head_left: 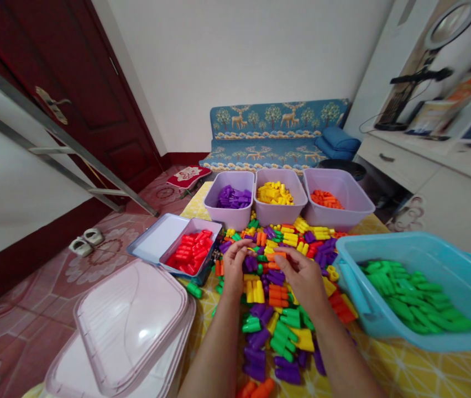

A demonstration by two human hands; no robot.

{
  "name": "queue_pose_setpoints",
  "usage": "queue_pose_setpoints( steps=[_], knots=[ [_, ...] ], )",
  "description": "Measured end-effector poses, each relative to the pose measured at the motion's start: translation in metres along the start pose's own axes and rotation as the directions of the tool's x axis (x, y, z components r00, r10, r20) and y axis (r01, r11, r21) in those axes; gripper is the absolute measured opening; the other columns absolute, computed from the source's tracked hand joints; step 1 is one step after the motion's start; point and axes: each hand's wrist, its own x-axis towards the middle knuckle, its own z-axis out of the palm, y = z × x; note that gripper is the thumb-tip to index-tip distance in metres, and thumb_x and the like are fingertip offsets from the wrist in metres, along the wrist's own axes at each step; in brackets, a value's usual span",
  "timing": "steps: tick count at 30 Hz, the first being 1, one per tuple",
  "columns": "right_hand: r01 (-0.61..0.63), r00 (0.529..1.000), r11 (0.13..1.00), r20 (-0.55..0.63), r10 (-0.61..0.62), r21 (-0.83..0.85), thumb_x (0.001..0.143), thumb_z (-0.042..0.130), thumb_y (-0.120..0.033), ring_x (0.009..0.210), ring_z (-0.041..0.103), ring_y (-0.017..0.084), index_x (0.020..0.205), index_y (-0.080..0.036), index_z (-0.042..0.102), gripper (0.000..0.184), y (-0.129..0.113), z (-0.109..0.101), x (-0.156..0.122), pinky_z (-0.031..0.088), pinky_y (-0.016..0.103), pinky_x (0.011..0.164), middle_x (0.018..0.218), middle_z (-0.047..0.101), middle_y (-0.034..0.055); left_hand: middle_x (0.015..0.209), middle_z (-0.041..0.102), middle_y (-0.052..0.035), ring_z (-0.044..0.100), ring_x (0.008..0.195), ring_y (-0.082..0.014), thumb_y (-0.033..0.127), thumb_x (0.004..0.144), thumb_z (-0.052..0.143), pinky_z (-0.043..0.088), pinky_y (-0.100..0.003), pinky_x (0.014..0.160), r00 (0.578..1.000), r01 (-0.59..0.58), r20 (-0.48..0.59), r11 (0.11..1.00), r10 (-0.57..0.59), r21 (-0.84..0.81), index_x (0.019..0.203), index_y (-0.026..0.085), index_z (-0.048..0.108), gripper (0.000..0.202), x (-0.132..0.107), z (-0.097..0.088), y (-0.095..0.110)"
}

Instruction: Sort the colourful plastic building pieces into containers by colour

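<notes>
A mixed pile of plastic toy blocks, shaped like joined rounded tubes, covers the middle of the table. Over it, my right hand (302,272) pinches an orange block (276,256) between thumb and fingers. My left hand (234,265) is just to the left, its fingers curled together beside purple blocks; what they hold, if anything, I cannot make out. Below the hands lie yellow blocks (255,291), orange blocks (278,296), green blocks (284,340) and purple blocks (287,370).
Behind the pile stand lilac bins with purple (229,217), yellow (279,213) and orange blocks (339,219). Red blocks (192,251) fill a tray at left, near stacked lids (131,320). A blue tub (355,243) of green blocks stands right. Beyond is a sofa (260,149).
</notes>
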Motion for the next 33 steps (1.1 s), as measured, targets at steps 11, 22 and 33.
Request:
queue_pose_setpoints(
  steps=[11,22,33],
  knots=[
    [0.162,0.920,0.809,-0.383,0.082,0.564,0.075,0.066,-0.038,0.092,0.067,0.019,0.106,-0.021,0.062,0.035,-0.015,-0.033,0.071,0.053,0.034,0.077,0.103,0.069,0.0068,0.082,0.070,-0.0039,0.063,0.075,-0.0150,0.026,0.076,0.061,0.049,-0.026,0.074,0.999,-0.015,-0.026,0.991,0.019,0.135,0.089,0.014,0.070,0.019,-0.002,0.004,0.001],
    [0.128,0.984,0.638,0.177,0.013,-0.759,0.073,0.054,-0.008,0.122,0.046,0.032,0.121,-0.021,0.060,0.050,0.019,0.030,0.077,0.040,0.046,0.095,0.130,0.058,0.0090,0.080,0.070,-0.0042,0.064,0.077,-0.0163,0.025,0.076,0.060,0.050,-0.027,0.074,0.999,-0.018,-0.025,0.987,0.022,0.157,0.088,0.014,0.069,0.019,0.003,0.003,-0.004],
    [-0.076,0.996,0.750,-0.082,0.029,-0.657,0.086,0.049,-0.033,0.088,0.066,0.022,0.100,-0.019,0.065,0.025,0.018,-0.013,0.052,0.047,0.029,0.073,0.094,0.072,0.0078,0.087,0.072,-0.0048,0.064,0.085,-0.0178,0.022,0.081,0.054,0.048,-0.029,0.079,0.969,-0.239,0.200,0.755,0.145,0.611,0.088,0.017,0.070,0.019,-0.006,0.008,0.000]
  ],
)
